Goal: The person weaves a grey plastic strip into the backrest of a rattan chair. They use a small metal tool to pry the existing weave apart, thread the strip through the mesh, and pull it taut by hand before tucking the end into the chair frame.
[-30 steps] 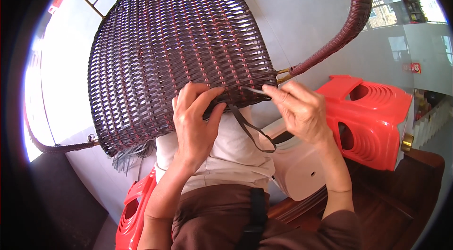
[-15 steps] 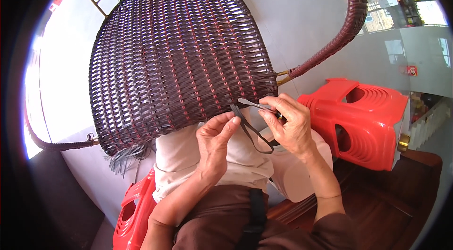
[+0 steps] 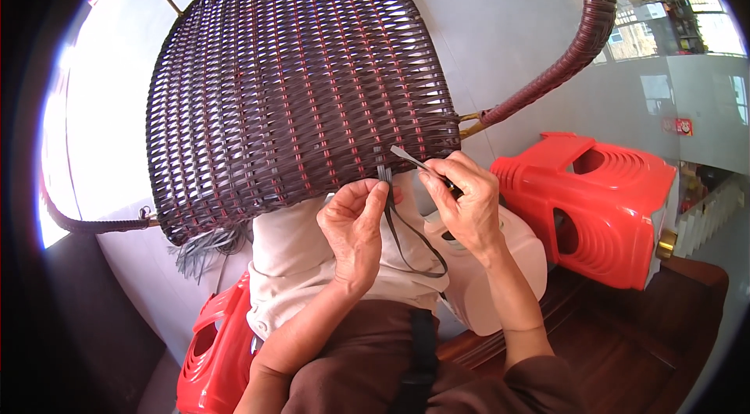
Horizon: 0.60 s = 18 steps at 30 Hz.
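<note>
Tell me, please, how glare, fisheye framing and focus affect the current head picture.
Head view: glare washes out the area left of the woven panel; the same view goes black at its corners; there, the left hand and right hand look fairly sharp.

The woven panel (image 3: 289,90) before you is ribbed, its plastic-looking strands carrying a semi-gloss finish. Your loose strip (image 3: 408,251) is smooth and appears to be plastic. The tool blade (image 3: 405,155) at your fingers looks like smooth metal. Note the glossy, moulded plastic of the red stool (image 3: 633,203) at your right, your creased, matt cloth trousers (image 3: 293,250), and the polished dark wood (image 3: 617,332).
</note>
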Tool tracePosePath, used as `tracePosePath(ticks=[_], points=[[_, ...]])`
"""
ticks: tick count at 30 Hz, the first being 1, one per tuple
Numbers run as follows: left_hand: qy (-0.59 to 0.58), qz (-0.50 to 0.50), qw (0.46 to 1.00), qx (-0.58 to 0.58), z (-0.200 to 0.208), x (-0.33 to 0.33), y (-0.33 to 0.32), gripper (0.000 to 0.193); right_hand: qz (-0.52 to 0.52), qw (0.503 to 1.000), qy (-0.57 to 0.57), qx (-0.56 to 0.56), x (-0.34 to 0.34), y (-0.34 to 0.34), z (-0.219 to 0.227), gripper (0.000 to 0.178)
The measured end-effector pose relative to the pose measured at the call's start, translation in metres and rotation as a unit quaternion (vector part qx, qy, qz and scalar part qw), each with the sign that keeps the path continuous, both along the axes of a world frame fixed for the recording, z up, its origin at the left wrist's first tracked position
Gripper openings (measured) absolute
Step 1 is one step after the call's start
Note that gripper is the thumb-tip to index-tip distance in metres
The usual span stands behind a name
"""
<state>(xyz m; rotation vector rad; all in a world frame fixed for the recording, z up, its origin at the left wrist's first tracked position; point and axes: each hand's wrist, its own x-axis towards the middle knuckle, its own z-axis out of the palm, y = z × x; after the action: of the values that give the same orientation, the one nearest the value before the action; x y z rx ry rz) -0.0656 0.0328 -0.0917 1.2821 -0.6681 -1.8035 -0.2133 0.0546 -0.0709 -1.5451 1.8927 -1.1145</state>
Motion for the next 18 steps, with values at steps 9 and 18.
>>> tracePosePath(ticks=[9, 18], points=[[-0.024, 0.012, 0.999, -0.019, 0.004, -0.001, -0.005, 0.012, 0.046, 0.993, 0.101, 0.042, -0.002, -0.001, 0.026, 0.024], [-0.026, 0.007, 1.0, -0.017, 0.004, -0.003, -0.006, 0.012, 0.074, 0.959, 0.252, 0.104, 0.002, -0.004, 0.04, 0.034]])
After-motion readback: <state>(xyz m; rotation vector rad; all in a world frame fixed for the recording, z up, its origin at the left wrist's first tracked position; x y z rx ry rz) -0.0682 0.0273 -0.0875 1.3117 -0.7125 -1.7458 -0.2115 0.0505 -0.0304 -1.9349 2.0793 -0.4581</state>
